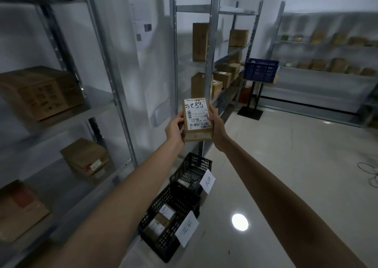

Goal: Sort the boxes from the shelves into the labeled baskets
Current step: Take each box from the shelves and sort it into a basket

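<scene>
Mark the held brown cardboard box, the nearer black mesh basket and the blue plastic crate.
brown cardboard box (196, 120): head view, on its white label.
nearer black mesh basket (163, 245): head view, near side wall.
blue plastic crate (260, 70): head view, front wall.

Fine print on shipping label (196, 115) of held box (198, 133) too small to read. Fingers of left hand (174, 128) and right hand (217, 127) mostly hidden behind box. Far shelf boxes (338, 64) blurred, markings illegible. Lower-left carton (18, 210) cut by frame edge. Near basket (162, 243) contents partly hidden by mesh wall.
</scene>
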Demonstrator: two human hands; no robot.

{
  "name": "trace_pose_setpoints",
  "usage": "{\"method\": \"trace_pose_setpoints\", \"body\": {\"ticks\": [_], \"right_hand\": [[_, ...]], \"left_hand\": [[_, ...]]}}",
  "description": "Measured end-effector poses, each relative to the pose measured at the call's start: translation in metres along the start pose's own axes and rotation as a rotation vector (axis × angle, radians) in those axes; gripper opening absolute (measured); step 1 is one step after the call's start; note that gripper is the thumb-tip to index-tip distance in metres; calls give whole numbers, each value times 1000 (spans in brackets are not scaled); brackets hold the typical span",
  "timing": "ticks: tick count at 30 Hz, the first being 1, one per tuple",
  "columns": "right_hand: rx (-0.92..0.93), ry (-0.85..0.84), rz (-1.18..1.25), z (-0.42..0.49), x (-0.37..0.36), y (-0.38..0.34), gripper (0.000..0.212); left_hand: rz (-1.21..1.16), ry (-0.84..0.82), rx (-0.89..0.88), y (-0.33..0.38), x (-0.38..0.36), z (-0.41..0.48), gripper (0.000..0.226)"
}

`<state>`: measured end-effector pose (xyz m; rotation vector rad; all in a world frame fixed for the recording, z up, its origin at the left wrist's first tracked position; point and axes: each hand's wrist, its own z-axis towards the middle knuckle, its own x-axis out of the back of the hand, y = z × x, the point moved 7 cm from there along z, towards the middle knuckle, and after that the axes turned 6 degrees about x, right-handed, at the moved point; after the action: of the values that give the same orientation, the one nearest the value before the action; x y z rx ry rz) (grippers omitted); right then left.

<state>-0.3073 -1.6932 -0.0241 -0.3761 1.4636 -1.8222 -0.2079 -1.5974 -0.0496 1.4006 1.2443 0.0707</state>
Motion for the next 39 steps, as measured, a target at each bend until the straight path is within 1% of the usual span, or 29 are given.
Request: {"method": "trace_pose_setpoints", "body": {"ticks": [5,11,14,19,22,24,28,31,35,37,39], "right_hand": [[-24,-22,9,60,43,31,56],[-80,-24,1,151,84,63,69],[-114,-56,-20,196,99,84,81],[-191,-52,31,262,127,118,75],[-251,-79,76,303,144,144,64],[-304,-117,84,328,154,159,62],[-335,-221,55,373,174,184,59],[-385,-268,19,398,190,206,62],[-439,-359,6,422,205,240,60],[-477,-390,1,433,209,261,66],[-514,-404,3,441,211,280,72]], "left_hand": [[-15,21,15,-25,-30,75,38],[17,34,44,-35,-70,170,38],[3,74,50,-36,-85,216,37],[-17,161,47,-41,-106,272,37],[-31,189,24,-45,-118,307,39],[-49,206,9,-50,-128,326,39],[-89,313,-38,-68,-138,365,38],[-163,393,-46,-86,-143,392,37],[-209,497,-76,-111,-140,421,36],[-221,563,-79,-123,-130,440,37],[-230,592,-63,-137,-117,464,40]]}}
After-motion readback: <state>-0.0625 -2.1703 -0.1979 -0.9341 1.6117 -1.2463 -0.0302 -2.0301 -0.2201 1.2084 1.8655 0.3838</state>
